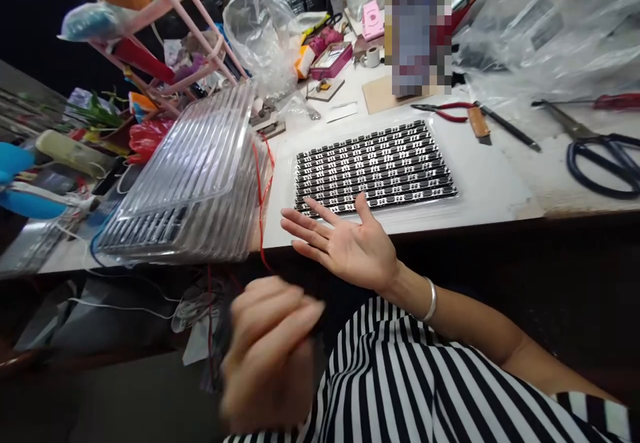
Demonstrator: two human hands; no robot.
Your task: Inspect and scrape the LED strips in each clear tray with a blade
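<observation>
My right hand is open, palm up, with its fingers spread and nothing on it. It is just in front of a clear plastic tray lying flat on the table. Rows of small black-and-silver parts fill that tray. Lower and to the left, my left hand is raised over my lap, blurred by motion. Its fingers are curled closed, and whatever they may hold is hidden. A stack of clear ridged trays leans to the left of the filled one, with a red ribbon between them.
Pliers, a black pen-like tool and large scissors lie at the right. A pink rack stands back left. Plastic bags and a tape roll sit farther back. The table's front edge runs beneath my right fingers.
</observation>
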